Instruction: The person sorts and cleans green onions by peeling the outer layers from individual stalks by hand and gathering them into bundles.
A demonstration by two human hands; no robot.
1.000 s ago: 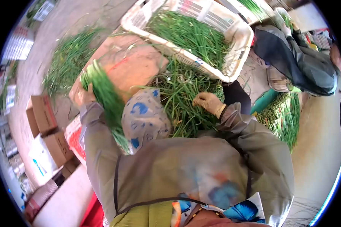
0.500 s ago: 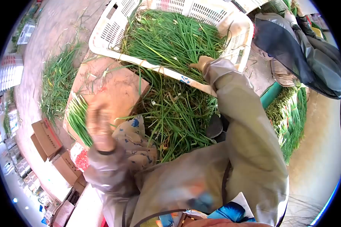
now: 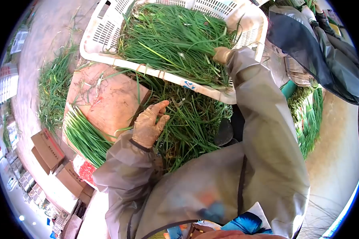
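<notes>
My left hand (image 3: 148, 124), in a tan glove, hovers beside the right edge of the wooden board (image 3: 107, 93). Its index finger and thumb are apart and nothing is in it. On the board's near left side lies a neat bunch of green chives (image 3: 85, 135). My right hand (image 3: 222, 55), also gloved, is closed on a bundle of chives (image 3: 201, 44) at the right side of the white plastic basket (image 3: 147, 71). More loose chives (image 3: 163, 30) fill the basket. The bundle's leaves stretch left from the hand, slightly blurred.
Loose chive scraps (image 3: 191, 127) lie below the basket, and another heap (image 3: 54, 87) is on the floor at left. Cardboard boxes (image 3: 48, 149) and red ties (image 3: 87, 172) are at lower left. Stacked chive bunches (image 3: 311, 119) stand at right, near another person's dark apron (image 3: 303, 44).
My left hand has moved right, away from the bunch on the board. My right hand has risen slightly and now grips a bundle of chives.
</notes>
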